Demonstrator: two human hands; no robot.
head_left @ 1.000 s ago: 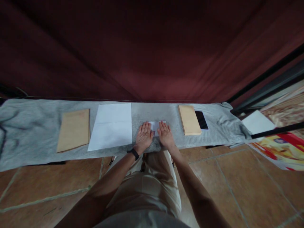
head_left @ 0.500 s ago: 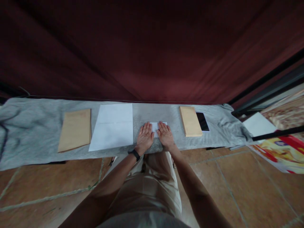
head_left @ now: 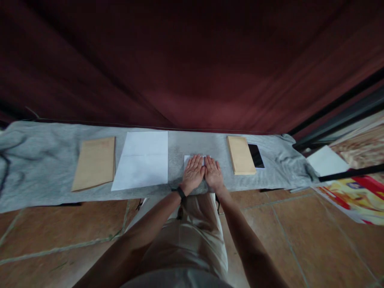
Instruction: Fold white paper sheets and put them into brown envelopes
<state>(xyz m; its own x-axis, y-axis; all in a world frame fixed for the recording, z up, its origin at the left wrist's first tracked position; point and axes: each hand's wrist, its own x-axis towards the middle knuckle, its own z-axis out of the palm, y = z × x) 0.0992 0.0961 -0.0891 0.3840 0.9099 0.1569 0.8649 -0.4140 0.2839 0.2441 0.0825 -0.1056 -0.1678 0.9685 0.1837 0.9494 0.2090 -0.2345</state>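
Observation:
A small folded piece of white paper [head_left: 187, 159] lies on the grey cloth, mostly covered by my two hands. My left hand [head_left: 194, 173] rests flat on it with the fingers stretched forward and a dark band on the wrist. Beside it, my right hand [head_left: 213, 172] is also laid flat on the paper's right part, fingers straight. The thumbs are close together. Left of my hands is a stack of large white sheets [head_left: 142, 162] with a crease across it.
Brown envelopes [head_left: 95, 164] lie at the left of the grey cloth [head_left: 45, 160]. To the right sit a stack of smaller brown envelopes [head_left: 241, 156] and a dark phone [head_left: 256, 156]. A dark red curtain [head_left: 192, 80] hangs behind; a colourful printed box [head_left: 357, 198] is on the right.
My left hand has slid right across the paper, close to the right hand, baring the paper's left end. My right hand has shifted slightly right.

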